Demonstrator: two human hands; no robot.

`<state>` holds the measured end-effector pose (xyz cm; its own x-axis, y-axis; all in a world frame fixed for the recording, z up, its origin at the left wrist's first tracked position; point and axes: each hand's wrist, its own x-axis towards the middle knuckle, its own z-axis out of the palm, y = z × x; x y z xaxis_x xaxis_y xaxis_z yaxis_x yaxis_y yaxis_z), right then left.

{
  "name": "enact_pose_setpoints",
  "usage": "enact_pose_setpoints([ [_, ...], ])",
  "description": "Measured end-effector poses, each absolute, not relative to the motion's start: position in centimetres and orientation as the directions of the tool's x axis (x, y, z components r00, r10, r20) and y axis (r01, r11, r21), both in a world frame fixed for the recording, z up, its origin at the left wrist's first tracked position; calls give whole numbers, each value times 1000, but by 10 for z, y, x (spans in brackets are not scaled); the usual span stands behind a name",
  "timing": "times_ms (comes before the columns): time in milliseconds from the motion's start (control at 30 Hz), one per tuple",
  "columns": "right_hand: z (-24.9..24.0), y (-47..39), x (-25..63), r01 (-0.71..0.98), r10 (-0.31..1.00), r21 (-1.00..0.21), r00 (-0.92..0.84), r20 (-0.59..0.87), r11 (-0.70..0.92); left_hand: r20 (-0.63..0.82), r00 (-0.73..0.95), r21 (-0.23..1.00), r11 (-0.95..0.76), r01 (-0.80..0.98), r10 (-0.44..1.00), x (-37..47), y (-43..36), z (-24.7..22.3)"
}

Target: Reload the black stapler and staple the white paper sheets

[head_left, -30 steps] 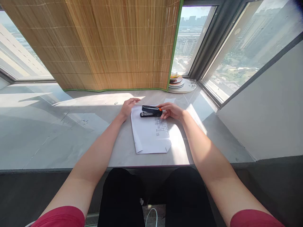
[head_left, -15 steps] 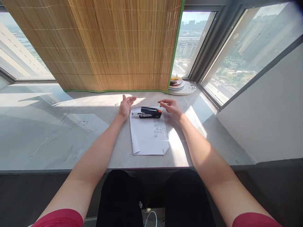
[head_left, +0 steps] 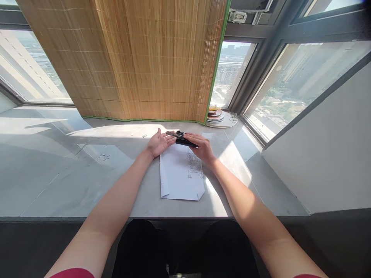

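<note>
A black stapler (head_left: 185, 142) is tilted above the far end of a stack of white paper (head_left: 176, 173). My right hand (head_left: 203, 147) is closed around its right end and hides the orange part there. My left hand (head_left: 160, 143) is open with the palm turned up, its fingertips close under the stapler's left end; whether they touch it I cannot tell. Rows of staples (head_left: 194, 164) mark the right side of the paper. The sheet's near corners are folded or curled.
Loose staples (head_left: 103, 156) lie on the grey stone sill (head_left: 72, 181) to the left, with a small piece (head_left: 145, 135) farther back. A bamboo blind (head_left: 139, 61) hangs behind. Stacked plates (head_left: 217, 117) stand in the back right corner by the windows.
My right hand has closed on the stapler and lifted it off the paper. My left hand has turned palm up and moved right toward it. The camera view has tilted up slightly.
</note>
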<state>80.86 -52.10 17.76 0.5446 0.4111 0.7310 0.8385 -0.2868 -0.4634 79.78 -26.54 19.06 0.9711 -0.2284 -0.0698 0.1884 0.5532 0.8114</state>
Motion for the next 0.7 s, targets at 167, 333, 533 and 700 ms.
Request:
enact_pose_setpoints([
  [167,178,-520,811,905,570,-115,351,743,-409,-160,939,730,604,321,-306,799,-265,190],
  [333,184,-522,807,911,680,50,268,683,-409,-194,942,689,646,329,-274,801,-264,186],
  [533,185,-521,806,872,507,-202,431,746,-445,-196,962,718,641,273,-191,801,-263,182],
  [700,177,-529,814,621,210,-756,783,586,-207,-60,991,827,550,118,-121,800,-264,184],
])
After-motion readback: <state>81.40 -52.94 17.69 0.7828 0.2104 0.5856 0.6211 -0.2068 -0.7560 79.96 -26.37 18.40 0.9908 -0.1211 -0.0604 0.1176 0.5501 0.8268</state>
